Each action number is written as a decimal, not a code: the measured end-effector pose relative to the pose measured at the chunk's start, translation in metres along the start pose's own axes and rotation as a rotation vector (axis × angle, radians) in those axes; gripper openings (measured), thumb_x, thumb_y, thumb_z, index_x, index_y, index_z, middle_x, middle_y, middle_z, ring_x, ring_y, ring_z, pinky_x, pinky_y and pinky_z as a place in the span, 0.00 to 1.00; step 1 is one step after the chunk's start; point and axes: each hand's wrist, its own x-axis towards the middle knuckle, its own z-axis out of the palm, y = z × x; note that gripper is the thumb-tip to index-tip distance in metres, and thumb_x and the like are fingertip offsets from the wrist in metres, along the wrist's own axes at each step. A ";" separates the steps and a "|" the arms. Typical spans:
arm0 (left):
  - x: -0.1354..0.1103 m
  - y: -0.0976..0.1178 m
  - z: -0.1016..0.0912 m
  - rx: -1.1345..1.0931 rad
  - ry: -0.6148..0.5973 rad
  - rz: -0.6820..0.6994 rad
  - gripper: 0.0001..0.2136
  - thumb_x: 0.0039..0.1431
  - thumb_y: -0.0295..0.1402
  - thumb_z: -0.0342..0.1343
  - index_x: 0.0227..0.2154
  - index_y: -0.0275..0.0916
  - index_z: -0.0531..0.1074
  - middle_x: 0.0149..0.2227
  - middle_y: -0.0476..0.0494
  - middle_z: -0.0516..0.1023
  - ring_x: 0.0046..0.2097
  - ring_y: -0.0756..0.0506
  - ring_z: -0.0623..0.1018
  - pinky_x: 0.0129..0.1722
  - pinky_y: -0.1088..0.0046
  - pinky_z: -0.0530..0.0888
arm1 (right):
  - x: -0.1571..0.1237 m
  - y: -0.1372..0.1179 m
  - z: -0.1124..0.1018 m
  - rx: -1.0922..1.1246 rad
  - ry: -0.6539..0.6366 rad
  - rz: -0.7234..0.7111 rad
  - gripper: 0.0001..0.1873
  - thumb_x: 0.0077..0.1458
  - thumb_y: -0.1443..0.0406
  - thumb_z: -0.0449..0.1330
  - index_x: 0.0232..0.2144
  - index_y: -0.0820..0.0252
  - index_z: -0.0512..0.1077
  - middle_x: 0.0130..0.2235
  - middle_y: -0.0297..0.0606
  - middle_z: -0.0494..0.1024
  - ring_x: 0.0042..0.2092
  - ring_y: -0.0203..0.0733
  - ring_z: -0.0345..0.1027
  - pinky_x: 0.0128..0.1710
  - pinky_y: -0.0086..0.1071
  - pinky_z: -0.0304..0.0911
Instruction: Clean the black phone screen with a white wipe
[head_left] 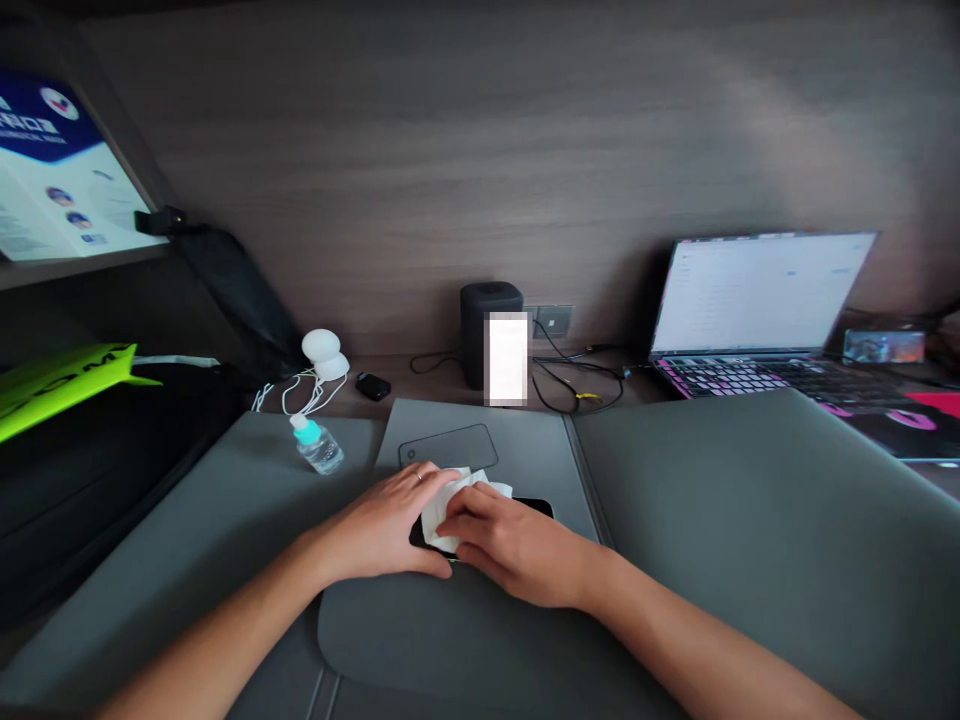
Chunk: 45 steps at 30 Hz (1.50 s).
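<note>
White tissue [436, 513] is bunched between the person's two hands, pressed over a black phone [540, 507] that lies lengthwise across the middle of the dark grey mat [750, 530]. The left hand [379, 525] clasps the phone's left end, thumb along the near edge and fingers over the far side; the right hand [517, 545] has its fingers curled in on the tissue, pinching it down against the phone (whether the phone touches the mat beneath, I cannot tell). Just beyond the fingers lies a flat, phone-shaped outline [454, 443]. To the left, a clear bottle [322, 452] with a turquoise collar leans slightly. Farther back stand a white rounded device [322, 350] with cords, a dark speaker [472, 345] and, to the right, an open laptop [757, 295].
</note>
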 end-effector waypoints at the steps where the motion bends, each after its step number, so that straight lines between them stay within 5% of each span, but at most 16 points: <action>1: 0.000 -0.001 0.001 0.009 -0.002 -0.010 0.44 0.45 0.42 0.70 0.63 0.52 0.54 0.65 0.43 0.61 0.65 0.33 0.61 0.61 0.52 0.63 | 0.000 0.001 0.000 -0.013 0.007 0.013 0.16 0.65 0.68 0.52 0.53 0.64 0.70 0.51 0.47 0.68 0.54 0.45 0.63 0.56 0.40 0.61; 10: 0.001 0.000 -0.001 -0.011 -0.006 0.017 0.42 0.47 0.42 0.68 0.64 0.51 0.54 0.63 0.42 0.63 0.64 0.33 0.63 0.60 0.53 0.64 | 0.000 -0.010 -0.002 -0.009 -0.034 -0.064 0.17 0.67 0.64 0.51 0.53 0.65 0.70 0.49 0.47 0.68 0.52 0.45 0.62 0.56 0.41 0.61; 18: 0.000 -0.003 0.001 -0.013 -0.017 -0.033 0.44 0.46 0.45 0.69 0.64 0.52 0.54 0.66 0.41 0.59 0.67 0.31 0.57 0.62 0.50 0.61 | 0.000 -0.005 -0.002 -0.068 -0.012 0.023 0.19 0.65 0.66 0.53 0.56 0.63 0.67 0.53 0.49 0.66 0.56 0.48 0.60 0.58 0.45 0.59; 24: 0.000 0.001 -0.002 -0.018 -0.004 0.028 0.41 0.48 0.41 0.68 0.64 0.53 0.55 0.62 0.43 0.64 0.63 0.34 0.64 0.60 0.54 0.65 | 0.001 -0.008 -0.001 -0.025 -0.044 -0.049 0.19 0.66 0.62 0.53 0.55 0.66 0.69 0.50 0.47 0.68 0.54 0.46 0.62 0.58 0.40 0.59; 30: 0.001 0.000 -0.001 0.020 -0.045 -0.060 0.43 0.48 0.45 0.68 0.65 0.50 0.54 0.67 0.39 0.57 0.67 0.31 0.57 0.63 0.49 0.60 | 0.001 -0.001 0.002 -0.055 -0.006 -0.008 0.25 0.64 0.58 0.56 0.59 0.64 0.64 0.56 0.49 0.64 0.62 0.51 0.53 0.62 0.45 0.53; 45: 0.000 -0.004 0.002 -0.022 0.002 0.008 0.41 0.47 0.43 0.68 0.64 0.53 0.56 0.65 0.43 0.61 0.65 0.33 0.61 0.62 0.52 0.63 | 0.000 -0.003 0.000 -0.003 -0.046 -0.023 0.24 0.60 0.59 0.61 0.55 0.65 0.69 0.52 0.48 0.68 0.55 0.49 0.61 0.57 0.43 0.60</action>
